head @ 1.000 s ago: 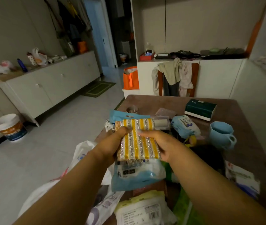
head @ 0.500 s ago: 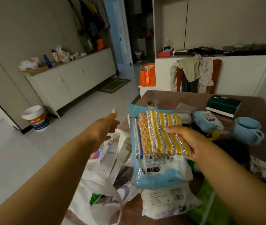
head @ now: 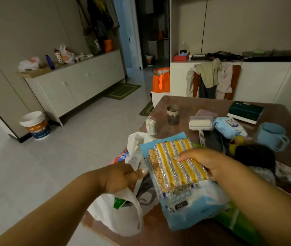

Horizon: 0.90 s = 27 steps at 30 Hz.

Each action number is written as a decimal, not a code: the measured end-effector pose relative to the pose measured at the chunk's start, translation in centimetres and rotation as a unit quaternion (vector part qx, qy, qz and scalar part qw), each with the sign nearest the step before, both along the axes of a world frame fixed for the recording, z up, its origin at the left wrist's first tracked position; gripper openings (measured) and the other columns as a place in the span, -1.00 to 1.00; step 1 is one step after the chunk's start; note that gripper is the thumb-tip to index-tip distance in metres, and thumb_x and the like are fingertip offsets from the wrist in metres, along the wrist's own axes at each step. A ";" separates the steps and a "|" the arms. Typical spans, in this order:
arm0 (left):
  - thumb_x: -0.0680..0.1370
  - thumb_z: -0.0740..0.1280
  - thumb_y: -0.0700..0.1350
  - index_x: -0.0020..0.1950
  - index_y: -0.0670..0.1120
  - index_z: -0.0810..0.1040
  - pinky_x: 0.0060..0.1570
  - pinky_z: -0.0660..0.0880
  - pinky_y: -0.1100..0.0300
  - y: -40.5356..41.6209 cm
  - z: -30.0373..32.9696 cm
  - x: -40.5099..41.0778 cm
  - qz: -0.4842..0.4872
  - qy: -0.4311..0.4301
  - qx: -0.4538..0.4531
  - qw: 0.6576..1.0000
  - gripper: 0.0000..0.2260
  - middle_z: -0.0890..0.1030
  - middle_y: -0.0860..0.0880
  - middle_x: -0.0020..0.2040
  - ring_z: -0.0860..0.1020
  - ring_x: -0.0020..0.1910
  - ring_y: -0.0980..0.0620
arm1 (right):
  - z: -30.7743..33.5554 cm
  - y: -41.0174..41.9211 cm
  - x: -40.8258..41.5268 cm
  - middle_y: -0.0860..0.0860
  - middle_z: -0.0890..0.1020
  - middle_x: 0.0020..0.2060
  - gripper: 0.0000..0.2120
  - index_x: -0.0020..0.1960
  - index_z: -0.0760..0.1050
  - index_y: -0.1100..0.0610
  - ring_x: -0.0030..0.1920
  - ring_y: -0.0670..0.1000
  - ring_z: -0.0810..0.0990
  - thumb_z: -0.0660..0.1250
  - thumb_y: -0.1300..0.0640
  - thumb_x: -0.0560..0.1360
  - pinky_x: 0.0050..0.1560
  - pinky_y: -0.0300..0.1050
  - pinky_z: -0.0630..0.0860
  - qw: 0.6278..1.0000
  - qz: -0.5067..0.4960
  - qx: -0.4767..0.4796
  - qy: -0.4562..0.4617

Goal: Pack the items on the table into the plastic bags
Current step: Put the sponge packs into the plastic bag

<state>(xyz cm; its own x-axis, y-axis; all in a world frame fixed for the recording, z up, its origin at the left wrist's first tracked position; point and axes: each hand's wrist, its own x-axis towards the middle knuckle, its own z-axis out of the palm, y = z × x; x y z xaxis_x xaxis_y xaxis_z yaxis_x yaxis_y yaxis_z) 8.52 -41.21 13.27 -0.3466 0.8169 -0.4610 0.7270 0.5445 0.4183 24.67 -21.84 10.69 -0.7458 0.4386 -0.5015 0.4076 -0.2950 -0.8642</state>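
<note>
My right hand (head: 210, 162) holds a stack above the table's near left corner: a yellow-and-silver striped glittery pack (head: 180, 164) on top of a blue plastic packet (head: 192, 210). My left hand (head: 121, 176) is closed on the edge of a white plastic bag (head: 119, 215) that hangs over the table's left edge, just left of the stack. The brown table (head: 187, 103) carries more items behind: a lint roller (head: 200, 124), a blue wipes pack (head: 229, 127), a dark green box (head: 245, 111) and a blue mug (head: 272, 136).
A glass jar (head: 173, 114) and a small cotton-swab container (head: 151, 126) stand near the table's left edge. A black object (head: 254, 157) and printed packets lie at the right. On the floor to the left are a white bucket (head: 35, 125) and a low white cabinet (head: 75, 82).
My left hand let go of the striped pack, swung out left, then came back and closed on the white bag's edge. My right hand kept the stack.
</note>
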 end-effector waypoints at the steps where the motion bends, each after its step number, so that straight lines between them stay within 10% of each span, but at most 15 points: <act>1: 0.40 -0.07 0.45 -0.11 -0.08 0.61 0.08 0.55 0.16 -0.3 0.3 -0.2 -0.003 -0.012 0.010 1.000 -0.29 0.65 -0.08 -0.04 0.61 -0.05 0.00 | 0.0 -0.4 -0.4 0.22 0.69 -0.01 -0.51 0.13 0.56 0.21 0.04 0.23 0.66 0.52 0.20 0.21 0.17 0.18 0.53 1.000 0.002 0.008 -0.010; 10: 0.25 0.03 0.59 -0.57 0.02 0.46 -0.33 0.43 0.35 -3.3 3.7 -3.0 -0.012 -0.198 0.215 0.956 -0.33 0.42 0.12 -0.55 0.42 -0.53 0.14 | -0.6 -7.1 -7.8 0.21 0.63 0.09 -0.75 0.08 0.52 0.18 0.13 0.21 0.60 0.43 0.20 0.42 0.19 0.08 0.53 0.993 0.102 -0.039 -0.050; 13: 0.24 0.05 0.60 -0.52 -0.07 0.35 -0.38 0.37 0.33 -3.8 3.7 -3.8 -0.022 -0.196 0.252 0.947 -0.30 0.30 -0.01 -0.52 0.29 -0.52 0.08 | -0.9 -7.8 -11.3 0.22 0.66 -0.03 -0.70 0.12 0.58 0.26 -0.03 0.20 0.63 0.42 0.22 0.41 0.10 0.08 0.54 0.995 0.012 -0.095 0.003; 16: 0.33 0.11 0.52 -0.53 0.03 0.37 -0.35 0.38 0.30 -4.4 3.7 -4.4 -0.046 -0.232 0.278 0.931 -0.42 0.33 0.07 -0.53 0.34 -0.52 0.11 | -1.7 -5.2 -13.0 0.10 0.65 -0.45 -0.74 -0.33 0.67 0.21 -0.40 0.06 0.63 0.32 0.21 0.49 -0.23 -0.11 0.58 0.979 -0.137 -0.137 0.069; 20: 0.45 0.08 0.42 -0.51 -0.20 0.28 -0.34 0.34 0.24 -4.7 3.8 -5.1 -0.058 -0.249 0.314 0.914 -0.30 0.19 -0.18 -0.50 0.20 -0.48 -0.08 | -2.6 -4.8 -15.5 0.08 0.59 -0.30 -0.93 -0.03 0.51 0.16 -0.29 0.04 0.55 0.26 0.18 0.55 -0.34 -0.15 0.55 0.955 -0.234 -0.141 0.118; 24: 0.43 0.10 0.45 -0.52 -0.09 0.32 -0.37 0.35 0.30 -4.0 4.0 -5.5 -0.053 -0.231 0.348 0.907 -0.36 0.26 -0.05 -0.53 0.23 -0.52 -0.04 | -6.1 -10.1 -18.8 0.11 0.53 0.22 -0.40 0.37 0.34 0.09 0.21 0.15 0.54 0.23 -0.26 0.47 0.19 0.06 0.50 0.998 -0.019 0.048 -0.035; 27: 0.38 0.11 0.49 -0.53 -0.10 0.31 -0.38 0.36 0.32 -3.9 4.1 -6.5 -0.032 -0.204 0.367 0.907 -0.34 0.27 0.08 -0.52 0.24 -0.51 0.06 | -6.8 -10.1 -18.1 0.10 0.19 0.45 0.03 0.54 -0.10 0.03 0.43 0.22 0.24 0.17 -0.51 0.29 0.37 0.15 0.27 0.959 -0.008 0.231 -0.165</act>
